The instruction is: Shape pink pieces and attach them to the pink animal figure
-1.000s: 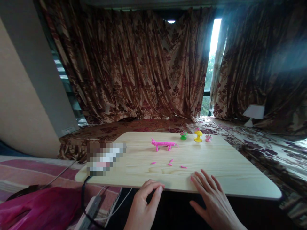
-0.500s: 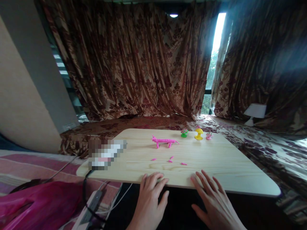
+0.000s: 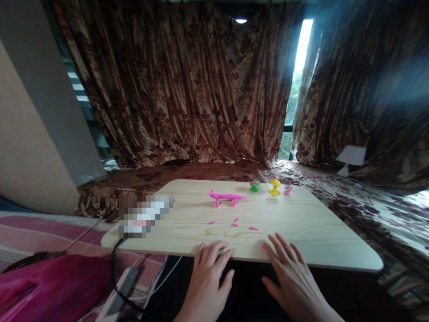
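My left hand rests at the near edge of the wooden table, fingers slightly curled and apart, holding nothing. My right hand lies at the same edge farther right, fingers spread. A small pink spot shows at its index fingertip; I cannot tell whether it is a loose bit. Beyond the hands lie several small pink pieces, among them a pointed one and a longer one. Farther back a pink four-legged animal figure stands upright, with ears and a thin tail, its head to the left.
At the table's back right stand a green figure with a dotted top, a yellow mushroom-like one and a small pink one. A blurred-out object lies at the left with a black cable. A power strip sits below.
The whole view has shifted slightly. My right hand has edged a little forward, and the pink spot shows at its fingertip. My left hand and the figures stay in place.
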A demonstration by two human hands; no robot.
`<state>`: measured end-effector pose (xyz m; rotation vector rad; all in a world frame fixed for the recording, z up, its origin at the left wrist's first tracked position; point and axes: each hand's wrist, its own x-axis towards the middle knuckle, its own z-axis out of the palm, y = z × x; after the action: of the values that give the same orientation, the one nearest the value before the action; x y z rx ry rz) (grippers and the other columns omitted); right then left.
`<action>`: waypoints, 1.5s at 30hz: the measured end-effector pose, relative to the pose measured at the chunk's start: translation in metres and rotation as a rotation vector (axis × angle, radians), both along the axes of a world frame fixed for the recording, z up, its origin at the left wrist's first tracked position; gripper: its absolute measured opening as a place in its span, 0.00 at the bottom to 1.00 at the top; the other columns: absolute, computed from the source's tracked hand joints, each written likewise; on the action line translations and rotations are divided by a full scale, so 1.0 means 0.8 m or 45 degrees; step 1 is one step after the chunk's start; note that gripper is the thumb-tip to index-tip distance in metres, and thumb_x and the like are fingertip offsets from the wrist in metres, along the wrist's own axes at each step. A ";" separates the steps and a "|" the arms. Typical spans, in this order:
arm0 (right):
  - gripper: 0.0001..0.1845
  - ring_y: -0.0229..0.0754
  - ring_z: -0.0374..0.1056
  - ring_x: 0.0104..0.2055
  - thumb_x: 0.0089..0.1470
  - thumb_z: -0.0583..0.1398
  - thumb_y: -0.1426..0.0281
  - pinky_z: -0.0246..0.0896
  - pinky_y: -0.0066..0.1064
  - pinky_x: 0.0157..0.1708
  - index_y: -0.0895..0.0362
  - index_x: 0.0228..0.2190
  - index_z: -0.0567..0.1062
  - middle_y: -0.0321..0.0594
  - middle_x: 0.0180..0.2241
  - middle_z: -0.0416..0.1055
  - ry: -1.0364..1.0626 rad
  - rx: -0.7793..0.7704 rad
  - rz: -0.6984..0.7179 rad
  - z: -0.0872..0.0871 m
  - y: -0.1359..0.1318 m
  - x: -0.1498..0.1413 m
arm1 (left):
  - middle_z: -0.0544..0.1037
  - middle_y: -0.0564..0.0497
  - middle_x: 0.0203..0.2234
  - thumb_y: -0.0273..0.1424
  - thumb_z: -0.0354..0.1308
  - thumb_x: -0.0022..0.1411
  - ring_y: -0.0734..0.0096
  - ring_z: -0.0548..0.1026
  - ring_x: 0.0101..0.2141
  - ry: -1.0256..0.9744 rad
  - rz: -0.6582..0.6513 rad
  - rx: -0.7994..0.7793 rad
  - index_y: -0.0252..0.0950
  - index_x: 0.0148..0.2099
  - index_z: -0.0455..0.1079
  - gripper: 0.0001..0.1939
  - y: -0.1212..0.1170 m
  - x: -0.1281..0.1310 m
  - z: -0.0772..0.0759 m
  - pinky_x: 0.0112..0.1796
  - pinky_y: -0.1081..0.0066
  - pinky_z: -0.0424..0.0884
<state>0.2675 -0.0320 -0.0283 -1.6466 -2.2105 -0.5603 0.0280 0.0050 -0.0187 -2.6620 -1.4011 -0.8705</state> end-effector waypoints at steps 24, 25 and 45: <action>0.27 0.50 0.51 0.61 0.50 0.56 0.69 0.54 0.45 0.54 0.55 0.54 0.64 0.45 0.57 0.59 0.340 -0.126 0.046 0.016 0.016 0.018 | 0.68 0.47 0.52 0.29 0.50 0.60 0.56 0.64 0.54 -0.026 -0.033 0.003 0.46 0.55 0.63 0.20 0.001 -0.002 -0.004 0.56 0.46 0.54; 0.25 0.49 0.52 0.60 0.51 0.55 0.70 0.55 0.44 0.54 0.53 0.53 0.65 0.44 0.57 0.60 0.378 -0.137 0.050 0.020 0.017 0.022 | 0.68 0.47 0.52 0.29 0.51 0.60 0.57 0.64 0.54 -0.027 -0.043 -0.003 0.47 0.56 0.63 0.21 0.001 -0.002 -0.004 0.56 0.46 0.54; 0.10 0.42 0.67 0.39 0.54 0.53 0.74 0.56 0.32 0.41 0.54 0.30 0.74 0.38 0.32 0.73 0.469 -0.141 0.013 0.062 0.107 0.015 | 0.77 0.47 0.37 0.32 0.51 0.60 0.61 0.73 0.41 -0.268 0.125 0.080 0.39 0.42 0.74 0.12 0.097 -0.042 0.032 0.45 0.61 0.67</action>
<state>0.2795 0.0535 0.0211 -1.6367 -2.0047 -0.1176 -0.0055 0.0826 0.0067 -2.4928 -1.5016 -1.1925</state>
